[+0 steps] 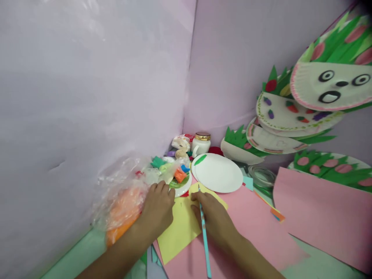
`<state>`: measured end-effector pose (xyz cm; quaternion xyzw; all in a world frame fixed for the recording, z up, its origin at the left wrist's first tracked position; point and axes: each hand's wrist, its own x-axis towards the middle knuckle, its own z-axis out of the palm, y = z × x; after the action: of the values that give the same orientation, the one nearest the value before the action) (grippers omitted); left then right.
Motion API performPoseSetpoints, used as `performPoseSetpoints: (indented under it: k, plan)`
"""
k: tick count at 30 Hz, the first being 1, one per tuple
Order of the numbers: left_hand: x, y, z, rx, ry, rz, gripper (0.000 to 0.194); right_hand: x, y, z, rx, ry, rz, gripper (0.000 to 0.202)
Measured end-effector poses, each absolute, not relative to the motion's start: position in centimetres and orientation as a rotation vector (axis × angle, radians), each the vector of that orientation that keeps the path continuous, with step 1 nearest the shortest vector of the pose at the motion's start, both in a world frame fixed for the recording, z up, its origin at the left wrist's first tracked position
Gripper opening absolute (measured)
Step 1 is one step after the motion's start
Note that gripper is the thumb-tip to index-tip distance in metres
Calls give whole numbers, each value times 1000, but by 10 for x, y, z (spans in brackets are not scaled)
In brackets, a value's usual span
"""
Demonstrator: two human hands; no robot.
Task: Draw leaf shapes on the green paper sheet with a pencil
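A light blue pencil [205, 240] rests in my right hand [216, 221], its tip pointing away from me and its long end toward me. That hand is over a sheet of yellow paper [180, 232], which lies on pink paper [250, 217]. My left hand [159, 207] is closed, fingers curled, at the left edge of the yellow paper. Whether something is pinched under those fingers is hidden. Just beyond it are a small plate [183, 190] with orange and blue pieces and a crumpled clear plastic bag [128, 201] over something orange.
A white paper plate [219, 174] with one green leaf shape lies ahead. Behind it stands a white jar [201, 144] with a gold lid. Decorated half-plates [331, 85] hang at the right wall. Pink card [322, 217] and a clear tape roll [262, 176] lie right.
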<state>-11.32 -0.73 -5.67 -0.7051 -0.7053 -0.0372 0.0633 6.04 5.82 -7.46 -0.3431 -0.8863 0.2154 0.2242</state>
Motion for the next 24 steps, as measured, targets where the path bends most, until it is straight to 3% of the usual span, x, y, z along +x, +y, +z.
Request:
performPoseSetpoints:
  k: [13,20,24]
  plan:
    - [-115,-3,-58,-2034,-2144,2,20,91,38,-86,-769,-2531,564,40]
    - [-115,-3,-60,-2021,-2117,-27,20,106,48,-63,-745,-2558,549,22]
    - [-116,-3,-60,-2017,-2115,-47,19,108,84,-60,-912,-2399,303,21]
